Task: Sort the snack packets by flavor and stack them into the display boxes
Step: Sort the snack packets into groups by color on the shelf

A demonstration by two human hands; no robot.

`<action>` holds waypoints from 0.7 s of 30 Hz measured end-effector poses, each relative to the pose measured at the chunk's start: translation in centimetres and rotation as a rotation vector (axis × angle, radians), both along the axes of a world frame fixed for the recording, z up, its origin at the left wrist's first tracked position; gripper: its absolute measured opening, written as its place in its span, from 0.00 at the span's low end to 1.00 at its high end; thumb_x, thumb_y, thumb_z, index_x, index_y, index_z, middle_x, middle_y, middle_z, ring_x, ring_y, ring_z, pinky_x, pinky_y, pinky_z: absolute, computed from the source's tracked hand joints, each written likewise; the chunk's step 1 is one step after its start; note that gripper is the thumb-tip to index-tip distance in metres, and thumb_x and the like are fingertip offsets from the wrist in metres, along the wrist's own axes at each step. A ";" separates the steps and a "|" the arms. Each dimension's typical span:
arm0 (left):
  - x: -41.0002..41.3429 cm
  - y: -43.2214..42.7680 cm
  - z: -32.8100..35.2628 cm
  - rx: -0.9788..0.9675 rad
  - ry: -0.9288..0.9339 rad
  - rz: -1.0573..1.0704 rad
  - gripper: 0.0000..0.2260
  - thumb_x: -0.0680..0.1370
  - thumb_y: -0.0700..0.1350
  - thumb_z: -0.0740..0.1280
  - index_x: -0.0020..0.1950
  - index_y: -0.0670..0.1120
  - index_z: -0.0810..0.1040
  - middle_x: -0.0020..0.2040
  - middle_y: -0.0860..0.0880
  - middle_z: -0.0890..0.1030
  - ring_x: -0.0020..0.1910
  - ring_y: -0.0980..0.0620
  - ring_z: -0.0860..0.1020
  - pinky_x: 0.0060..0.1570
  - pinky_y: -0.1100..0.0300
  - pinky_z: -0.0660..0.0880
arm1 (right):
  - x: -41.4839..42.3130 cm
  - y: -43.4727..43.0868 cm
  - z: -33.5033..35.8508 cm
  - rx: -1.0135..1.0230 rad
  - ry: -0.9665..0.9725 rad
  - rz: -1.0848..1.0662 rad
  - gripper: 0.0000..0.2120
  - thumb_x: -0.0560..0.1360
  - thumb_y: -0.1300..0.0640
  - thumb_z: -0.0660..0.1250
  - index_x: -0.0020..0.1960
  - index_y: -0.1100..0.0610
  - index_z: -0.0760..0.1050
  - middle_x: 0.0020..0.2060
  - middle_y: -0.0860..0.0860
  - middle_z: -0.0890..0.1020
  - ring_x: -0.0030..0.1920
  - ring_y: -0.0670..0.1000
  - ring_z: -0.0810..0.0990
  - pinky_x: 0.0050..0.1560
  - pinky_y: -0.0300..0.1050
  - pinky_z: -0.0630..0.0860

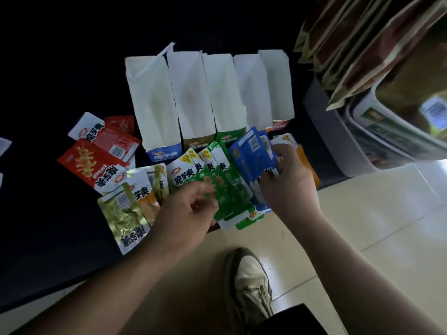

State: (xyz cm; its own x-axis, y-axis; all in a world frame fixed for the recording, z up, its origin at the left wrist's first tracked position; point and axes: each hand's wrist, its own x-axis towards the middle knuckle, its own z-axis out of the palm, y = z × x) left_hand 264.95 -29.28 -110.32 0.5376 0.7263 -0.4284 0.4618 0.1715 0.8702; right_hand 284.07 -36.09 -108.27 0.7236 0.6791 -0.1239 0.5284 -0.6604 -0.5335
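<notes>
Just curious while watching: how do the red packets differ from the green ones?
The red packets lie loose at the left, untouched; the green packets are fanned out under the left hand. Red ones lie at mixed angles, one back up; green ones overlap, fronts up. Both carry white labels with black characters.

Glossy, crinkled foil-plastic snack packets point(121, 213) are catching light before matt white cardboard display boxes point(193, 93); smooth floor tiles point(362, 213) are gleaming.

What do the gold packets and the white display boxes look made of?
Gold packets: probably foil-lined plastic film; glossy, with crinkled glints. Display boxes: likely thin cardboard; matte white inside, with creased, folded flaps.
</notes>
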 end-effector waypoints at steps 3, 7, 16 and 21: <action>-0.1 -0.3 -0.1 -0.012 -0.013 0.016 0.12 0.83 0.44 0.68 0.64 0.56 0.79 0.48 0.54 0.85 0.42 0.59 0.84 0.40 0.62 0.79 | 0.0 -0.3 -0.8 -0.186 -0.242 0.067 0.23 0.79 0.53 0.67 0.73 0.47 0.68 0.62 0.50 0.79 0.57 0.55 0.79 0.45 0.50 0.79; -1.1 0.3 -0.3 0.013 -0.020 0.074 0.11 0.83 0.43 0.68 0.63 0.54 0.80 0.51 0.56 0.85 0.40 0.59 0.84 0.37 0.68 0.75 | -0.2 -0.2 -1.5 -0.214 -0.439 0.109 0.25 0.74 0.48 0.71 0.70 0.52 0.73 0.60 0.55 0.76 0.59 0.59 0.73 0.52 0.54 0.72; -11.8 3.8 -3.8 0.484 0.235 0.217 0.08 0.79 0.39 0.71 0.57 0.49 0.84 0.56 0.53 0.79 0.54 0.53 0.79 0.52 0.56 0.78 | -10.4 5.7 -2.1 0.230 -0.090 0.531 0.15 0.76 0.52 0.71 0.62 0.53 0.79 0.54 0.50 0.80 0.53 0.54 0.81 0.46 0.50 0.80; -17.0 4.2 -7.2 0.620 0.481 0.182 0.14 0.75 0.38 0.73 0.61 0.45 0.84 0.66 0.46 0.79 0.60 0.39 0.77 0.59 0.49 0.73 | -15.6 10.8 -2.5 0.108 0.184 0.621 0.17 0.80 0.52 0.69 0.69 0.51 0.77 0.64 0.49 0.80 0.62 0.50 0.79 0.59 0.43 0.76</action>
State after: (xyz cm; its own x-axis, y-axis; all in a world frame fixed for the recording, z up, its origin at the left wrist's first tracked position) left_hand 247.94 -25.11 -117.52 0.2470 0.9662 -0.0731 0.8214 -0.1688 0.5447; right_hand 268.43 -25.31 -110.74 0.1665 0.9792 -0.1163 0.6880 -0.1998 -0.6976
